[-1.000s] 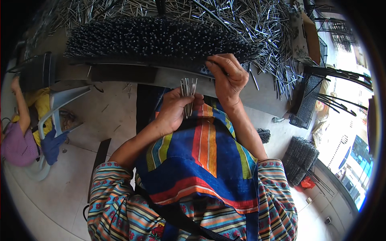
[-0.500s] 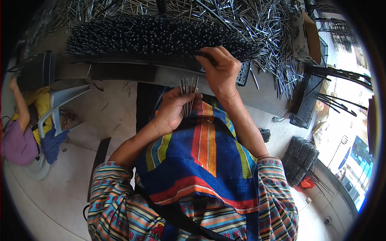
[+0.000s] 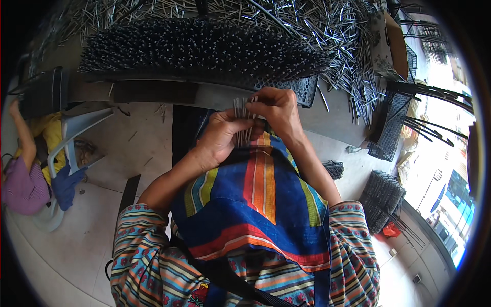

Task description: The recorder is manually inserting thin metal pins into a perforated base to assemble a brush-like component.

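Observation:
My left hand [image 3: 219, 139] is closed around a small bunch of thin metal strips [image 3: 239, 106], which stand upright and fan out above and below its thumb. My right hand [image 3: 279, 115] has its thumb and fingers pinched together at the top of that bunch, on one of the strips; its exact grip is partly hidden. Just beyond both hands, a long perforated black rack [image 3: 307, 92] lies along the bench, densely filled with upright dark pins [image 3: 199, 51] with bright tips. The rack's right end shows bare holes.
Loose metal strips [image 3: 353, 94] are heaped behind and right of the rack. A cardboard box [image 3: 398, 48] and a black mesh basket [image 3: 387, 125] stand at the right. Black racks [image 3: 379, 200] are stacked on the floor. Another person [image 3: 25, 187] sits by a pale chair [image 3: 76, 135] at left.
My right hand has come down from the rack's front edge to the strips in my left hand. My left hand has stayed nearly in place.

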